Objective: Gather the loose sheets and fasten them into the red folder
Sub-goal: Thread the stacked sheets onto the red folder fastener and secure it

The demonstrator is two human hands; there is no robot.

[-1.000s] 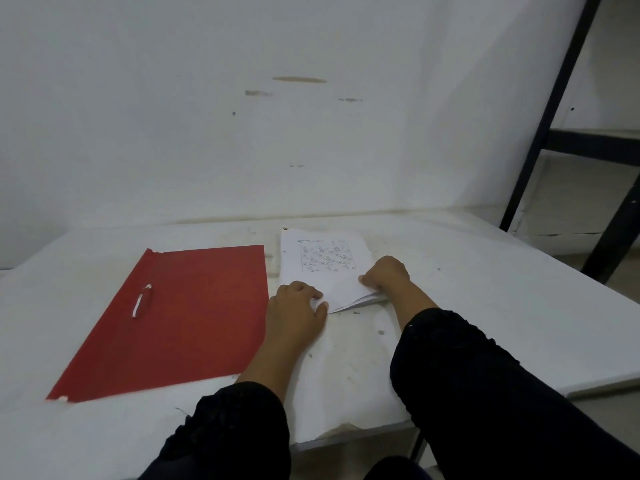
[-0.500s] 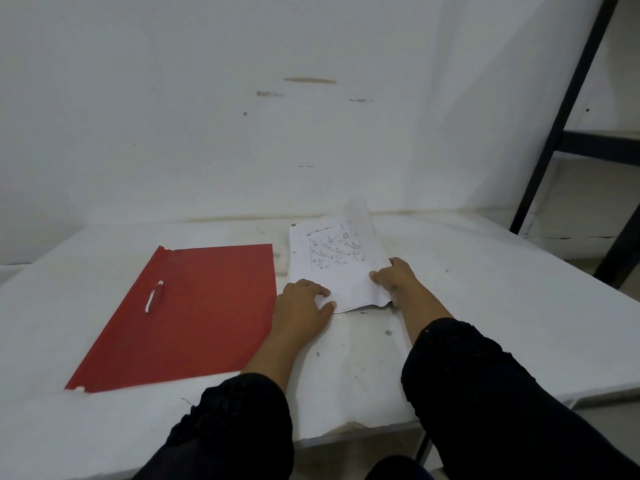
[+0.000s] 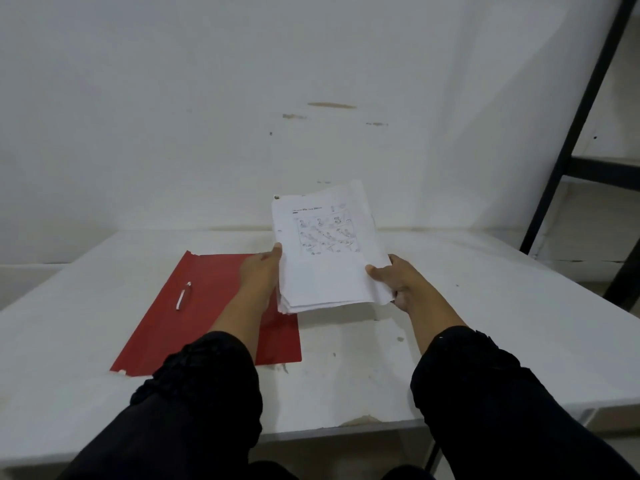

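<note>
A stack of white sheets, the top one printed with a grid of small drawings, is held up off the table and tilted toward me. My left hand grips its left edge and my right hand grips its right edge, thumb on top. The red folder lies flat and closed on the table to the left, partly under my left forearm. A white fastener strip sits on the folder near its left edge.
The white table has a chipped front edge and small dark specks. A white wall rises right behind it. A black metal rack frame stands at the right.
The sheets lay on the table under both hands a second ago. Both hands have since lifted the stack off the table and tilted it up, slightly left, over the folder's right edge.
</note>
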